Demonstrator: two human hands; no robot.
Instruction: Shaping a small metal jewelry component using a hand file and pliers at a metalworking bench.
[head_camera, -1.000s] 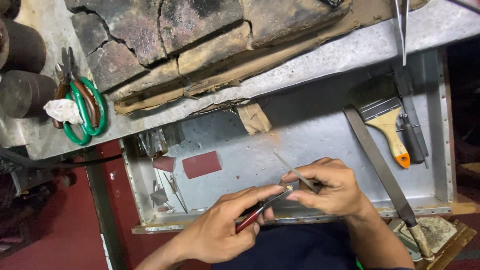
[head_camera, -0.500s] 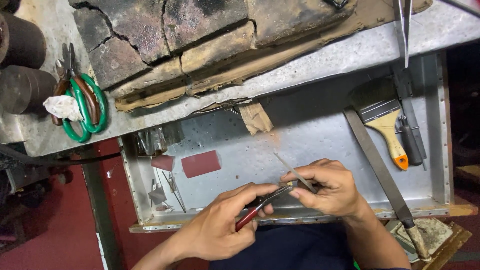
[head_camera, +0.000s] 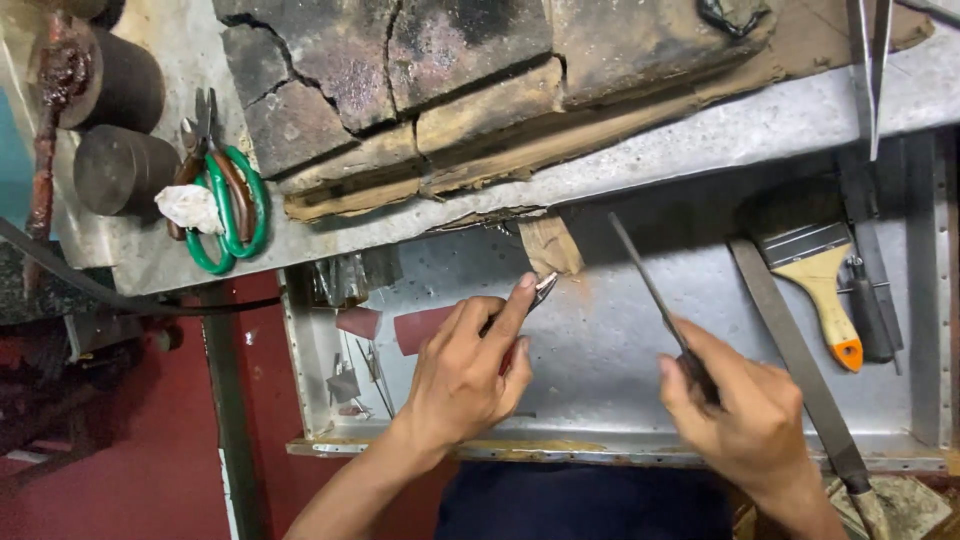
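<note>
- The left hand (head_camera: 465, 375) is closed around a pair of small pliers (head_camera: 528, 310) with red handles, the forefinger stretched along the top; the metal tip pokes out past the fingertip, just below a scrap of brown tape (head_camera: 548, 245) stuck under the front edge of the bench.
- The right hand (head_camera: 745, 415) is clenched round the handle of a thin needle file (head_camera: 650, 285); the blade slants up and to the left, clear of the pliers and not touching them.
- Whether the plier tip pinches anything I cannot tell; it is too small in the view.
- Both hands hover over a shallow metal tray (head_camera: 600, 340) hung below the bench, nearer its front edge.
- In the tray's left part a piece of red sandpaper (head_camera: 420, 328) lies partly under the left hand, with a few small metal bits near the left wall.
- Along the tray's right side lie a long flat file (head_camera: 785, 340), slanting toward the front right corner, and a paintbrush (head_camera: 815, 265) with a pale wooden handle tipped orange.
- On the bench top, cracked blackened bricks (head_camera: 400, 70) fill the middle.
- Toward the left end of the bench lie green-handled scissors (head_camera: 230, 205) beside a wad of white cloth (head_camera: 190, 208) and two dark metal cylinders (head_camera: 120, 130).
</note>
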